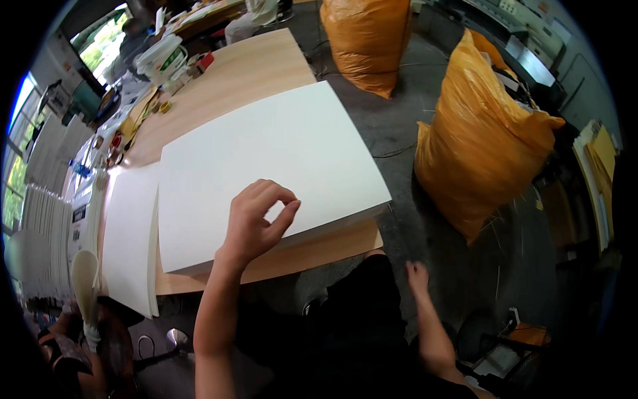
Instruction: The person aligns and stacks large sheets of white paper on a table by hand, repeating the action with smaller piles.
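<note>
A thick stack of large white sheets [266,146] lies on the light wooden table [266,60] in front of me. Over the stack's near part is my left hand [258,216], its fingers curled and the thumb and index fingertips brought together. White paper shows through the ring they form, and nothing is visible between the tips. My right hand [417,276] hangs low beside my right leg, away from the table. Its fingers are curled in, with nothing seen in them. Left of the big stack lies a narrower white stack [129,233].
Two full orange sacks [478,146] stand on the dark floor to the right. A white bucket [161,58] and small items sit at the table's far left. At lower left a co-worker's gloved hand [92,336] is beneath a pale, rounded object [85,279]. Other people are farther back.
</note>
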`<state>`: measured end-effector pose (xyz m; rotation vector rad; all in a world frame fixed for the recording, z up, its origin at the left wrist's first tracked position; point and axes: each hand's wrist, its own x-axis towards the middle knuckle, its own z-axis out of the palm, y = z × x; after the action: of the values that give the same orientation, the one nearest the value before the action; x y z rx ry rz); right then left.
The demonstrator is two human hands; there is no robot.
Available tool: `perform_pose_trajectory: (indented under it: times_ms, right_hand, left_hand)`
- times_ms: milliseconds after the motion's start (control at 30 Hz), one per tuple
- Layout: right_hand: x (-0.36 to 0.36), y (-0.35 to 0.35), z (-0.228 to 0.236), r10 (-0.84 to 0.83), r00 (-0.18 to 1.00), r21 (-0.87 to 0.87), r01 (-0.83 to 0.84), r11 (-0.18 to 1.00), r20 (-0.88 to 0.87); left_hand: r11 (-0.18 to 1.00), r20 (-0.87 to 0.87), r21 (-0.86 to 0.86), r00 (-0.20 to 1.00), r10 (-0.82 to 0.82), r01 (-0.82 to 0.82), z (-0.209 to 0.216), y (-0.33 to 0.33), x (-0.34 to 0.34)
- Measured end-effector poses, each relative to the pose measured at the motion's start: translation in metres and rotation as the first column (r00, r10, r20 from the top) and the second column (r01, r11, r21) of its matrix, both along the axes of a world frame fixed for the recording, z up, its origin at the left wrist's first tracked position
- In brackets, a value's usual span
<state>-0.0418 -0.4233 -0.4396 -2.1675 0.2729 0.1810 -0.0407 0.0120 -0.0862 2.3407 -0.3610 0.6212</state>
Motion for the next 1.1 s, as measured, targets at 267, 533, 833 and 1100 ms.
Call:
perform_pose_trajectory:
  times_ms: [267, 533, 833, 1100]
  right_hand:
    - [0.093, 0.137, 0.298, 0.403, 0.844, -0.223, -0.343, 0.913, 0.353]
    - [0.098, 0.185, 0.358, 0.401, 0.817, -0.004, -0.440, 0.898, 0.415]
    - [0.114, 0.202, 0.342, 0.211, 0.962, 0.915, -0.236, 0.329, 0.172]
    - [0.114, 0.204, 0.333, 0.190, 0.968, 0.950, -0.207, 0.234, 0.164]
  left_hand:
    - [0.988, -0.119, -0.144, 0.990, -0.078, 0.060, -0.049, -0.010, 0.023]
    - [0.930, -0.241, -0.368, 0.967, -0.080, -0.015, -0.046, -0.008, 0.019]
    - [0.967, -0.110, -0.224, 0.983, -0.149, 0.121, -0.035, -0.010, 0.017]
    - [0.957, -0.179, -0.272, 0.971, -0.156, 0.103, -0.041, -0.002, 0.018]
